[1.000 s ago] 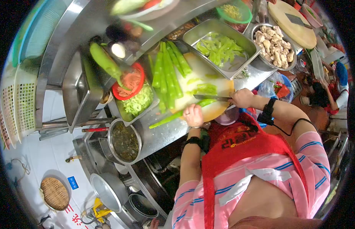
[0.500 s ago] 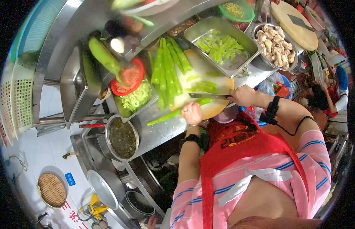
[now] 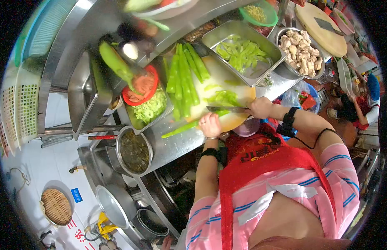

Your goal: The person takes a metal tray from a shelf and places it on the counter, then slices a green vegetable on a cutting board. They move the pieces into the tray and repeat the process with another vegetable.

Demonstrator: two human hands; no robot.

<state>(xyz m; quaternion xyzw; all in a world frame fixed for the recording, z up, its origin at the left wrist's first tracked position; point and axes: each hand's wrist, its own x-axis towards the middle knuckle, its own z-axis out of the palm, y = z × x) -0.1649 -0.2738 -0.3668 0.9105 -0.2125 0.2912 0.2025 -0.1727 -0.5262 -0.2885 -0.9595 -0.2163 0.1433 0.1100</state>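
Observation:
In the head view, my right hand [image 3: 260, 108] is closed around the handle of a kitchen knife [image 3: 227, 109], its blade pointing left over the cutting board [image 3: 238, 120]. My left hand [image 3: 209, 125] presses down on a long green vegetable, seemingly a pepper [image 3: 179, 129], close beside the blade. One end of it sticks out past the hand to the left. Cut green slices [image 3: 224, 98] lie on the board just beyond the knife. Several whole long green peppers [image 3: 183, 83] are heaped at the board's left side.
Behind the board stands a metal tray [image 3: 264, 73] with green slices. A bowl of chopped meat [image 3: 301, 53] is farther right. To the left are a red basket [image 3: 125, 95], a tray of shredded greens [image 3: 148, 109] and a pot [image 3: 134, 150]. Another person [image 3: 364, 109] crouches at far right.
The blade has come down slightly and the slices beyond it sit more bunched together. My right hand has shifted a little left and down; my left hand stays on the pepper.

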